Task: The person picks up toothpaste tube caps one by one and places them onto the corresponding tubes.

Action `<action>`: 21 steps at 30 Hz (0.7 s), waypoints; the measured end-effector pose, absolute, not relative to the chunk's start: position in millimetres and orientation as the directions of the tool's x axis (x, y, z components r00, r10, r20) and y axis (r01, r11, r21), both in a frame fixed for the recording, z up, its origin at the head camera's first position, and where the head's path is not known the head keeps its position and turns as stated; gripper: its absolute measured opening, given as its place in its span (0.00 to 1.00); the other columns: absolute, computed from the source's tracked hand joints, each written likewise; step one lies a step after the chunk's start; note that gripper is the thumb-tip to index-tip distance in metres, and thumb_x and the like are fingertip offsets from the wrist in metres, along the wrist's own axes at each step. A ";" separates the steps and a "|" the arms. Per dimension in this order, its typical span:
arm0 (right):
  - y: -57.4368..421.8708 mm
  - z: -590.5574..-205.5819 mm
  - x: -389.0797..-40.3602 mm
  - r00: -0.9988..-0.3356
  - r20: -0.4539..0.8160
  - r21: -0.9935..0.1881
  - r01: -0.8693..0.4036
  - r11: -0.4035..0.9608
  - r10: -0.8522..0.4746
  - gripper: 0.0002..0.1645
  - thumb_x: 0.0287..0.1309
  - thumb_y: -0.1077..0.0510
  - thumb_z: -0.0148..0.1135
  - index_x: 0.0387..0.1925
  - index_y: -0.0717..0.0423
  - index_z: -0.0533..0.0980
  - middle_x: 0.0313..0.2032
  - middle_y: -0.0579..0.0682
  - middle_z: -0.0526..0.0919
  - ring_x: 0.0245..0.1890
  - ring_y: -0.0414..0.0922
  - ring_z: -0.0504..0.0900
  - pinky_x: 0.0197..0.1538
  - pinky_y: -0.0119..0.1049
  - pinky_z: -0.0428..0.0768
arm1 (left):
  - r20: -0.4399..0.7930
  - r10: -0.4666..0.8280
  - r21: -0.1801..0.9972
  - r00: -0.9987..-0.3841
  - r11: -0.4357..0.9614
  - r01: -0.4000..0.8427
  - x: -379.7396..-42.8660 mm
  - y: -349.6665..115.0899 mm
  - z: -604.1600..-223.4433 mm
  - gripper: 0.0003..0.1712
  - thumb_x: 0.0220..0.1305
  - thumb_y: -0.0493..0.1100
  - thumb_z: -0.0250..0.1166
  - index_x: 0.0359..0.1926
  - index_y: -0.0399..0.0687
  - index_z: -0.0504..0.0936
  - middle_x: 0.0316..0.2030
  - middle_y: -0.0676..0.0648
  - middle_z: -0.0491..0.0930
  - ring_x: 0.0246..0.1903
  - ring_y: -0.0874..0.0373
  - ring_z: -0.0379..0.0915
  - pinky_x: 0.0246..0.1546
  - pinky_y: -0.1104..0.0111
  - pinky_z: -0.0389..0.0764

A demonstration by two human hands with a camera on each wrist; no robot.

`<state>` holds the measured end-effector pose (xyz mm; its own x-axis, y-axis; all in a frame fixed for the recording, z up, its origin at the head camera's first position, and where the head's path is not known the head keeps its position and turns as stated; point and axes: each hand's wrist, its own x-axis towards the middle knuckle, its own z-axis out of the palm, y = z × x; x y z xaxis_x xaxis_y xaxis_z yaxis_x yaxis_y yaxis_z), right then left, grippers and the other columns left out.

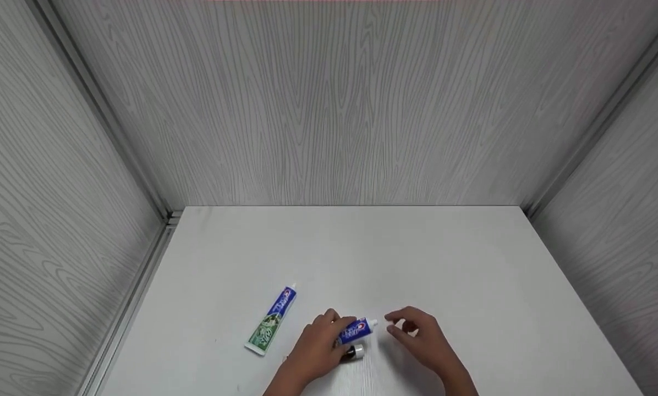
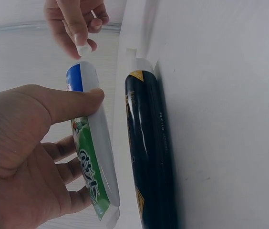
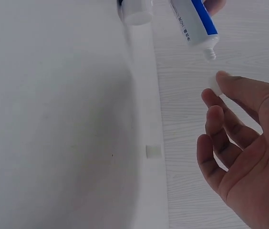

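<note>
My left hand (image 1: pixel 319 344) grips a blue, green and white toothpaste tube (image 2: pixel 90 143), thumb on one side and fingers on the other. The tube's bare threaded nozzle (image 3: pixel 211 54) points toward my right hand (image 1: pixel 423 338). Between thumb and forefinger, the right hand pinches a small white cap (image 3: pixel 214 86), held a short way off the nozzle. Under the left hand lies a black toothpaste tube (image 2: pixel 149 143) with a white cap (image 1: pixel 359 351); in the head view the hand covers most of it.
To the left, another blue and green toothpaste tube (image 1: pixel 271 320) lies slanted on the white table (image 1: pixel 444 258). Grey wood-grain panels (image 1: pixel 351 104) enclose the table at the back and both sides.
</note>
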<state>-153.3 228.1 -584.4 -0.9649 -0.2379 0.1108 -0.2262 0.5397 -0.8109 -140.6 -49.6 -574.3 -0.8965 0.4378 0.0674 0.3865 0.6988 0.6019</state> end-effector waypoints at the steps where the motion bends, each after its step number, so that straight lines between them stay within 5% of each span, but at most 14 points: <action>1: 227.9 -584.4 -152.9 -0.961 0.117 -0.814 -0.236 0.531 -0.249 0.12 0.66 0.55 0.74 0.50 0.50 0.88 0.44 0.45 0.89 0.36 0.35 0.79 0.45 0.33 0.81 | 0.067 0.438 0.602 -0.897 0.699 0.386 -140.2 -49.8 -574.6 0.30 0.68 0.45 0.72 0.70 0.59 0.80 0.48 0.55 0.77 0.45 0.60 0.72 0.44 0.60 0.75; 21: 223.7 -583.2 -152.4 -0.924 0.178 -0.850 -0.318 0.420 -0.339 0.12 0.68 0.54 0.72 0.50 0.53 0.86 0.46 0.45 0.89 0.37 0.36 0.82 0.46 0.33 0.83 | 0.093 0.479 0.612 -0.873 0.664 0.430 -140.1 -51.3 -575.5 0.31 0.67 0.43 0.73 0.70 0.59 0.80 0.48 0.56 0.76 0.44 0.63 0.70 0.47 0.63 0.76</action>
<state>-152.4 223.7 -583.2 -0.9237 -0.3392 0.1780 -0.3181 0.4203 -0.8498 -140.1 -51.3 -575.5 -0.8729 0.4788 0.0935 0.4296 0.6636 0.6124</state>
